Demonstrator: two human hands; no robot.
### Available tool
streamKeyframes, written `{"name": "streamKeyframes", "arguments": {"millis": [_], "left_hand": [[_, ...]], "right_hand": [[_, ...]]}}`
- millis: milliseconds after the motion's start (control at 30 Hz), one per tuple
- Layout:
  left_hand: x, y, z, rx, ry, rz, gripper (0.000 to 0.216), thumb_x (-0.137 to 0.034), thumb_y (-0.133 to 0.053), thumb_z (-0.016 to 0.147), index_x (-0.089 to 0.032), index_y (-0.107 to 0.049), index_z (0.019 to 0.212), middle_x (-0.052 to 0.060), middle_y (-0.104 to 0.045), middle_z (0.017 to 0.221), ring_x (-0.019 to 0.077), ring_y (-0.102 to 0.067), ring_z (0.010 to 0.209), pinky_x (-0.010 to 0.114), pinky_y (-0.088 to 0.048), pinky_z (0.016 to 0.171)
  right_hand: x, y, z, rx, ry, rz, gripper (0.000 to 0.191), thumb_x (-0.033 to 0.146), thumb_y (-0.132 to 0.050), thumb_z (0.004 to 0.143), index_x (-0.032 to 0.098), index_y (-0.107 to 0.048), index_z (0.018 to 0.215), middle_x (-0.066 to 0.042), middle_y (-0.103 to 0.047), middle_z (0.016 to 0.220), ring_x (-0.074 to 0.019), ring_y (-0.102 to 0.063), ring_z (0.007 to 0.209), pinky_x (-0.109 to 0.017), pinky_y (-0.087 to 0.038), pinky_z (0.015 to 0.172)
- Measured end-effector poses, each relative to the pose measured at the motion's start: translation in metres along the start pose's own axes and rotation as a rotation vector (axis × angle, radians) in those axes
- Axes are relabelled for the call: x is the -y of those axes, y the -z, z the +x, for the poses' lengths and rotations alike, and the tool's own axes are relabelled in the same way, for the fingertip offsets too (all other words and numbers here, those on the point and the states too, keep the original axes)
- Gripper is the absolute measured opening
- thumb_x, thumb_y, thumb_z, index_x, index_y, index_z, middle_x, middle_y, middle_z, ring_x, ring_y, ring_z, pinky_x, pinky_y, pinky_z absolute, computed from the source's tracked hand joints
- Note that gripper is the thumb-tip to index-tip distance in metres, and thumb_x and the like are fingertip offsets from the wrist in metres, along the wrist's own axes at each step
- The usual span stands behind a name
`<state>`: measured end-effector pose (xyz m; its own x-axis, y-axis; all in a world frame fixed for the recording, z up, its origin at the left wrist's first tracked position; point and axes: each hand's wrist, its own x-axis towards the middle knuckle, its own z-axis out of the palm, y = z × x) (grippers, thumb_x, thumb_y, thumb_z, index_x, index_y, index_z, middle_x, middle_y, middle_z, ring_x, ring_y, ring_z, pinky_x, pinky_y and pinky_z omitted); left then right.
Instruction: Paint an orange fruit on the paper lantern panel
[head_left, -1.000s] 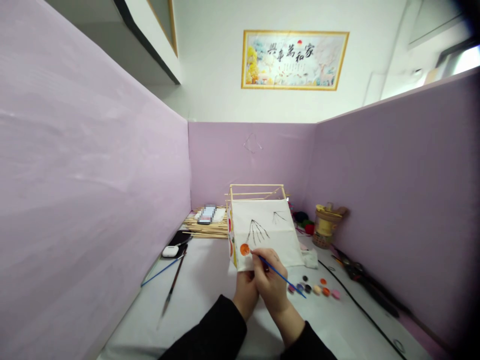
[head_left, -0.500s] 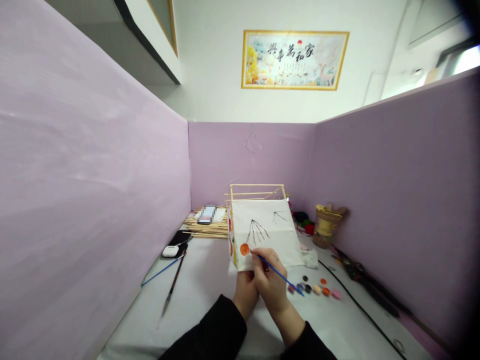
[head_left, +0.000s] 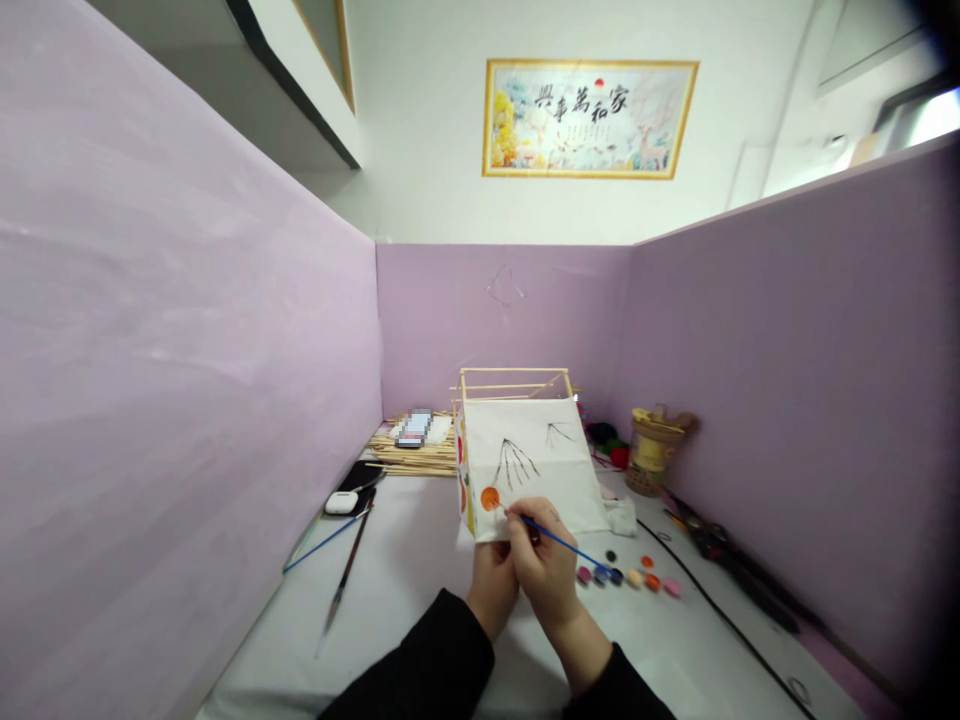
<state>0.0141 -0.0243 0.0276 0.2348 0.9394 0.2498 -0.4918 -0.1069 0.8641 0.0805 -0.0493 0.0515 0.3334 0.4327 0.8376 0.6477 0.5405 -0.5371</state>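
A box-shaped frame of thin wooden sticks (head_left: 514, 371) is tilted up before me, its near side covered by a white sheet (head_left: 555, 480). Dark branching lines and an orange painted disc (head_left: 490, 498) mark the sheet; colourful painting shows on its left side. Under the lower edge, my left hand (head_left: 493, 580) grips the frame, its fingers mostly hidden. My right hand (head_left: 546, 560) is closed round a blue paintbrush (head_left: 564, 542), resting against the left hand. The brush tip points at the disc's right edge; whether it touches is unclear.
Small paint pots (head_left: 634, 579) in several colours stand at right. Another blue brush (head_left: 322, 544) and a brown-handled brush (head_left: 351, 570) lie at left, near a white earphone case (head_left: 342, 503). Behind are a bundle of sticks (head_left: 412, 462) and a phone (head_left: 413, 428). Pliers (head_left: 701, 535) lie by the right partition.
My right hand has shifted slightly to the right, and the paintbrush has turned so its rear end sits a little higher. The left hand and the frame look unmoved.
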Motion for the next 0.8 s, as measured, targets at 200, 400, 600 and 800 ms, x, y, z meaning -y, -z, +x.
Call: {"name": "streamKeyframes", "arguments": {"millis": [200, 400, 600, 800], "left_hand": [[0.0037, 0.0016, 0.0008, 0.010, -0.001, 0.014, 0.038, -0.040, -0.077, 0.063, -0.011, -0.071, 0.088, 0.013, -0.074, 0.086, 0.0281, -0.068, 0.089, 0.042, -0.051, 0.089], [0.0039, 0.0010, 0.0007, 0.009, 0.019, -0.001, 0.036, -0.040, -0.077, 0.062, -0.011, -0.071, 0.084, 0.013, -0.074, 0.088, 0.0284, -0.067, 0.091, 0.041, -0.050, 0.089], [0.0044, 0.0015, 0.0011, 0.021, -0.015, 0.028, 0.037, -0.038, -0.075, 0.065, -0.012, -0.071, 0.091, 0.015, -0.073, 0.097, 0.0297, -0.066, 0.098, 0.043, -0.049, 0.092], [0.0024, 0.0006, 0.0004, 0.025, -0.009, 0.024, 0.035, -0.038, -0.077, 0.063, -0.012, -0.071, 0.086, 0.013, -0.074, 0.087, 0.0296, -0.067, 0.093, 0.042, -0.050, 0.090]], "right_hand": [[-0.0013, -0.0008, -0.0008, -0.004, -0.014, -0.001, 0.009, 0.019, -0.051, 0.085, 0.021, -0.060, 0.084, -0.003, -0.061, 0.078, -0.0168, -0.058, 0.075, -0.030, -0.048, 0.069], [-0.0020, -0.0010, -0.0008, -0.013, -0.003, 0.005, 0.010, 0.019, -0.050, 0.084, 0.021, -0.060, 0.084, -0.003, -0.061, 0.077, -0.0171, -0.058, 0.075, -0.031, -0.049, 0.069], [-0.0022, -0.0009, -0.0011, -0.015, 0.005, 0.008, 0.009, 0.018, -0.051, 0.084, 0.021, -0.060, 0.085, -0.002, -0.061, 0.078, -0.0167, -0.058, 0.075, -0.030, -0.048, 0.070], [-0.0013, -0.0002, -0.0005, -0.002, 0.012, 0.022, 0.009, 0.017, -0.051, 0.084, 0.021, -0.060, 0.084, -0.002, -0.061, 0.077, -0.0168, -0.059, 0.074, -0.030, -0.048, 0.068]]}}
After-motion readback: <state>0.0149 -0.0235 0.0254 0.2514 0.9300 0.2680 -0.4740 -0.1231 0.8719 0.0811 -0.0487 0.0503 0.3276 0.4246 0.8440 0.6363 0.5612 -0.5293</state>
